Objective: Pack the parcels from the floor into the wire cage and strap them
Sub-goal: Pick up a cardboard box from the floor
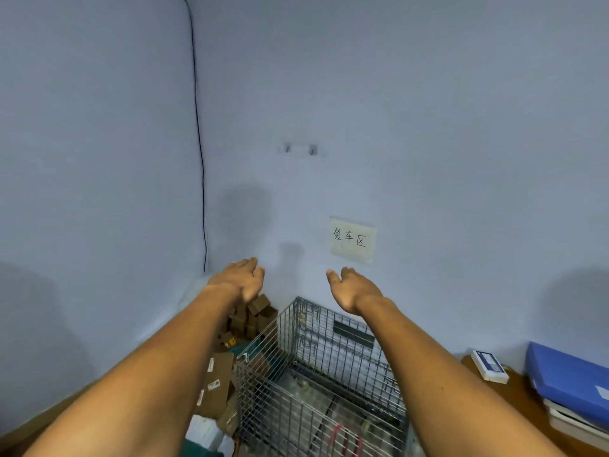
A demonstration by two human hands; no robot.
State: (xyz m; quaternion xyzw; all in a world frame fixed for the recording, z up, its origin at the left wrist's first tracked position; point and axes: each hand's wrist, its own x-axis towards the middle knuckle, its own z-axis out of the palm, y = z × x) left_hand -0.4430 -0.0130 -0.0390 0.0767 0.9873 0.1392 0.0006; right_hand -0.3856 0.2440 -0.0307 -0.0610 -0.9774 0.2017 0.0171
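fingers relaxed and empty on left hand (245, 279) and right hand (351, 286), above wire cage (316, 374) by blue wall (428, 127).

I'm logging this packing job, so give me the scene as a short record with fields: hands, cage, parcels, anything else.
left hand: open, raised, holds nothing
right hand: open, raised, holds nothing
cage: wire, on the floor by the wall, no parcels seen inside
parcels: brown boxes piled on the floor left of the cage
strap: red piece at the cage's near end, unclear
sign: handwritten paper on the wall
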